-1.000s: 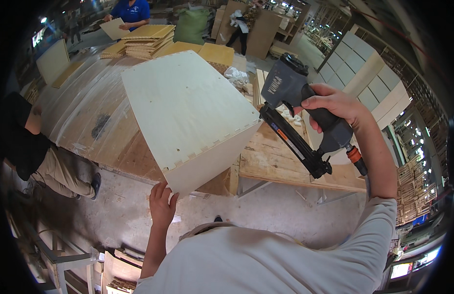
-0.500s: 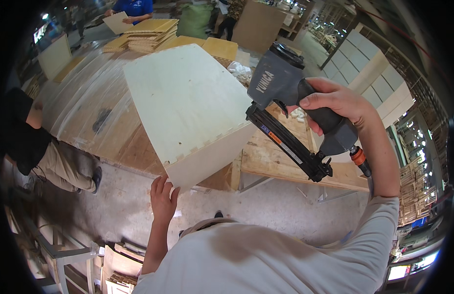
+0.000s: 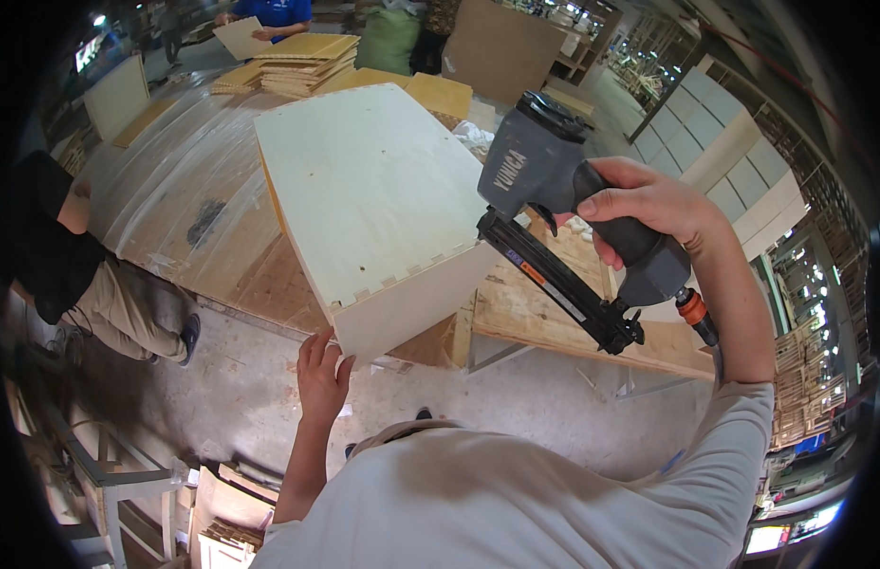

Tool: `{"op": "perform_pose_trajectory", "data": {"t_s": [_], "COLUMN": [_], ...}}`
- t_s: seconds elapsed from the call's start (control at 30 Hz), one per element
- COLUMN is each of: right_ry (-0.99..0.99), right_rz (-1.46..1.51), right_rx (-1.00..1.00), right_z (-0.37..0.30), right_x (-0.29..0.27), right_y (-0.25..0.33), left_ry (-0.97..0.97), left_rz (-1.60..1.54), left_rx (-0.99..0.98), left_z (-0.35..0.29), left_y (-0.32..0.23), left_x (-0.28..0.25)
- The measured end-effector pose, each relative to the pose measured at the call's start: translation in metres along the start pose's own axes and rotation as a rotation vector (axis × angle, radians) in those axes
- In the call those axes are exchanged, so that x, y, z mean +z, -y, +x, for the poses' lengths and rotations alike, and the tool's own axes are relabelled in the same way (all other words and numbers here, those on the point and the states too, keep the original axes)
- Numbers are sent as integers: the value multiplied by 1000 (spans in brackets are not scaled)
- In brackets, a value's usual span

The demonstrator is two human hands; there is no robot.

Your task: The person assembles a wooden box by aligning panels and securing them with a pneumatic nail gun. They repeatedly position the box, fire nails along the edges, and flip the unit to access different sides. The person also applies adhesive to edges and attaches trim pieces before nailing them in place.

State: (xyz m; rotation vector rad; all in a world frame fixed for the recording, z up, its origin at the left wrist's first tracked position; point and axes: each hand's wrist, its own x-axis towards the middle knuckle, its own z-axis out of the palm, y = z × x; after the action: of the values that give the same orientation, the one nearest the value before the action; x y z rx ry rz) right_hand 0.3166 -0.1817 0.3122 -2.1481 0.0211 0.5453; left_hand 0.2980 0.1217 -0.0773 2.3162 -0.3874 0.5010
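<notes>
My right hand [image 3: 653,211] is wrapped round the black grip of a grey and black air nail gun [image 3: 537,156]. Its long magazine slants down to the right, and an orange hose fitting sits at the handle's end. The gun's nose is close to the right end of a pale plywood box [image 3: 373,190]; I cannot tell if they touch. Interlocking finger joints run along the box's near top edge. At its near left corner my left hand [image 3: 321,379] grips the panel, fingers at the side and thumb toward the front.
The box rests on a large wooden table [image 3: 240,270] partly covered in plastic film. Stacked yellowish panels [image 3: 307,66] lie at the back, near a person in blue [image 3: 274,11] holding a panel. Another person [image 3: 55,237] stands at the left. A metal-framed stand [image 3: 127,488] is at lower left.
The box has turned slightly and shifted a little right in view, so a strip of its left side now shows. Both hands keep their hold, with the nail gun almost unmoved.
</notes>
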Motion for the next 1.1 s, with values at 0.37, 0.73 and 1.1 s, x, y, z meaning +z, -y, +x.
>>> {"op": "perform_pose_trajectory", "data": {"t_s": [0.37,0.73,1.1], "right_ry": [31,66,145], "right_rz": [24,59,7], "right_rx": [9,-52,-57], "right_z": [2,-5,3], "right_x": [2,16,19], "right_y": [3,19,20], "left_ry": [-4,-2,-12], "left_rz": [25,35,29], "left_rx": [8,5,11], "left_z": [-1,2,3], "left_y": [1,-2,-14], "left_x": [2,2,-1]}}
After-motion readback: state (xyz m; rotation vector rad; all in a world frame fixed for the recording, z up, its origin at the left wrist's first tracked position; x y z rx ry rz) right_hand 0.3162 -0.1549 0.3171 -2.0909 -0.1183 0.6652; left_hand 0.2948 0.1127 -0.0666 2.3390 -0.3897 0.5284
